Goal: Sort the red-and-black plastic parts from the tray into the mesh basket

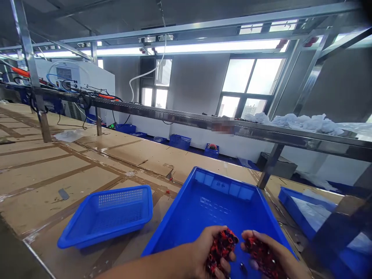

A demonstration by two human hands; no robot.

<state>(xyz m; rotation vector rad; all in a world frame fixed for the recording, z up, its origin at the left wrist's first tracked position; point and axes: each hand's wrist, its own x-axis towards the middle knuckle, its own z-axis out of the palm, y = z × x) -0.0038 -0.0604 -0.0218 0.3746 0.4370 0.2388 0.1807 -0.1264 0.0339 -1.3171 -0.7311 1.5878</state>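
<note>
Both my hands are over the near part of a large blue tray [232, 207]. My left hand [207, 252] is cupped round a heap of small red and black parts [222, 250], with its fingers curled under them. Opposite it, my right hand [273, 252] holds another heap of the same red and black parts [260, 254]. A narrow gap separates the two hands. In that gap a small dark piece [243, 267] shows against the blue. The lower edge of the view cuts off part of both hands.
A shallow blue basket [116, 217] sits left of the tray on the cardboard-covered table [116, 155]. Another blue tray [308, 217] with plastic bags stands at the right. A metal shelf rail [174, 116] crosses above the table, with upright posts beneath. White bags [305, 122] lie on it.
</note>
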